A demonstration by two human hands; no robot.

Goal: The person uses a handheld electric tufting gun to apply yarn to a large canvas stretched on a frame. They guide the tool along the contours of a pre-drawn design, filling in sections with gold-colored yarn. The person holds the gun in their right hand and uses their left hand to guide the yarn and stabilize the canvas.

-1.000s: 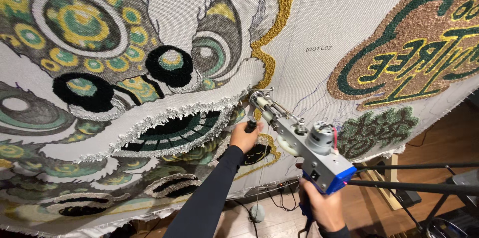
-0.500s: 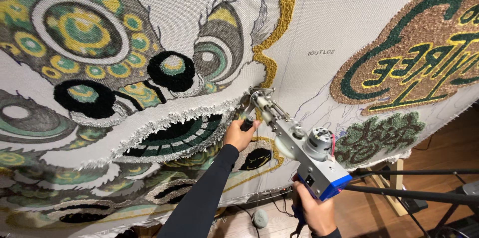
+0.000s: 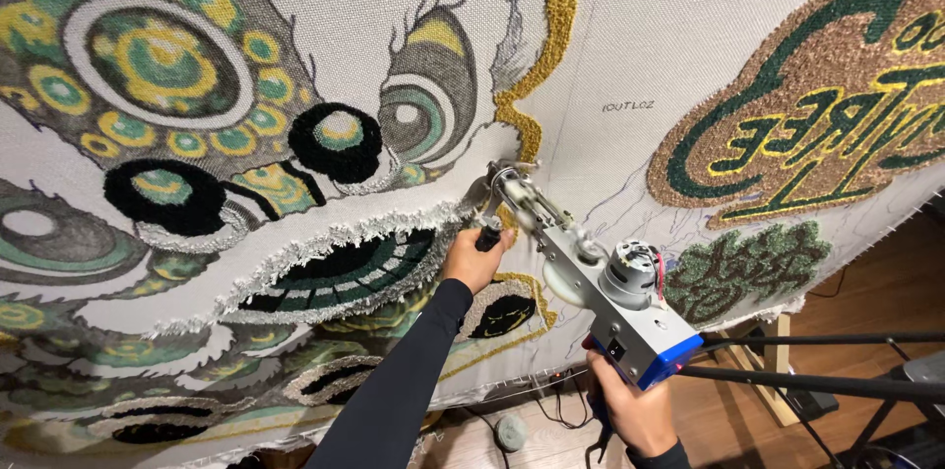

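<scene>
Shifted slightly left along stretched cloth (image 3: 630,26): tufting gun (image 3: 591,277), rigid, seemingly weighty; left hand (image 3: 472,257) clenches front handle, right hand (image 3: 630,410) wraps rear grip.

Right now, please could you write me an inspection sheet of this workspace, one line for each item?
Surface: stretched white backing cloth, tilted in view, partly tufted.
Job's things: tufting gun, silver body with blue base, its needle end against the cloth at the white fringe of a creature design.
Clutter: round grey object on the wooden floor.
Hands: left hand grips the gun's front black handle; right hand grips the rear handle under the blue base.
Cables: dark cords lie on the floor below the cloth; red wires at the gun's motor.
Surroundings: black metal bars at right, tufted green and gold emblem, green tufted patch.
</scene>
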